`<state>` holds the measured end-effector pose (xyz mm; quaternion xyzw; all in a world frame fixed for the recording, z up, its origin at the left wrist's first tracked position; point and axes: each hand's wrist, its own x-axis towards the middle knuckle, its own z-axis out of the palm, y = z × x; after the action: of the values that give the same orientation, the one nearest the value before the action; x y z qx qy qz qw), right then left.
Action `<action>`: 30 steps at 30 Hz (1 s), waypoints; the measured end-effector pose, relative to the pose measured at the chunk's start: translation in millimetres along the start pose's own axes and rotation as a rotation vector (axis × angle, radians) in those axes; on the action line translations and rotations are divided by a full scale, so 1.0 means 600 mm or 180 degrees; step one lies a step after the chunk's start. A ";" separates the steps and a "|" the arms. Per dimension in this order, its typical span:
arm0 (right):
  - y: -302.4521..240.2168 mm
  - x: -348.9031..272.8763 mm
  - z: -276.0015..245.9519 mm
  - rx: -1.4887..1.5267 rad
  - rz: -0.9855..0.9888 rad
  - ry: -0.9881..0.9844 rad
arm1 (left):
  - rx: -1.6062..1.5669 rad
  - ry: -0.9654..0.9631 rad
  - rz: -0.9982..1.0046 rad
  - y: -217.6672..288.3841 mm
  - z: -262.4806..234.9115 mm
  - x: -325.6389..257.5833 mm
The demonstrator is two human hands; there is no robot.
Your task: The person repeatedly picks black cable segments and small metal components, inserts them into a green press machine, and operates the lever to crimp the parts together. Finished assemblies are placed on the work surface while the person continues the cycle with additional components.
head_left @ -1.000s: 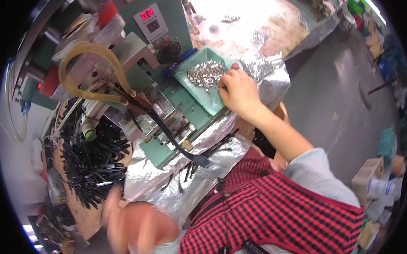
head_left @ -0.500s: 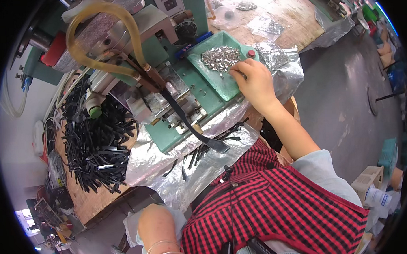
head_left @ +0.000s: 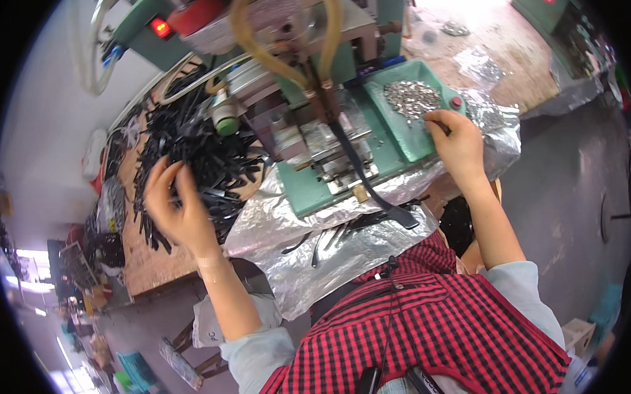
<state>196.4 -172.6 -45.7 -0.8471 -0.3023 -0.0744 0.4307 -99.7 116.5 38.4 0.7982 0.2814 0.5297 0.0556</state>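
Left hand: The left hand (head_left: 177, 209) is blurred, with fingers spread wide; nothing is seen held, and contact with the pile cannot be told.
Black strips: The black strips (head_left: 213, 155) are heaped just beside and to the right of the left hand, on the wooden surface (head_left: 151, 264), presumably so that single strips can be reached without leaning.
Green-capped cylinder: The green-capped cylinder (head_left: 225, 118) is mounted beyond the left hand, over the heap.
Foil sheet: The silvery sheet (head_left: 284, 281) is spread to the right of the left hand, perhaps as a smooth cover; a few loose strips are laid on it.
Machine: The bench machine (head_left: 305, 194) is set between the two hands, probably for access from both sides; its black curved bar (head_left: 362, 169) is pointed toward the wearer.
Tray: The green tray (head_left: 412, 146) is placed left of and under the right hand; the small metal pieces (head_left: 411, 98) are kept together by its raised rim.
Right hand: The right hand (head_left: 460, 147) is held narrow at the near edge of the pieces, apparently for fine picking; whether one is pinched cannot be told.
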 end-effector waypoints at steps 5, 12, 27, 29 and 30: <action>-0.008 0.002 0.002 0.0982 0.0477 -0.0356 | 0.1743 -0.1823 0.0953 -0.145 0.067 0.003; -0.095 -0.013 0.004 0.1717 -0.0472 -0.0306 | 0.2002 -0.1530 0.2019 -0.247 0.097 0.018; -0.207 0.004 0.100 0.2034 -0.1425 0.1123 | -0.3800 -0.0573 -0.3068 -0.038 0.086 -0.121; -0.220 0.007 0.100 0.1926 -0.1597 0.1176 | -0.3791 -0.0494 -0.2963 0.013 0.083 -0.111; -0.222 0.008 0.103 0.1864 -0.1669 0.1204 | -0.3597 -0.0467 -0.2826 0.028 0.077 -0.103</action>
<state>114.9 -63.4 9.3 -0.5553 -0.4314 -0.2462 0.6671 -70.1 80.7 -25.0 0.4914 0.2577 0.4668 0.6886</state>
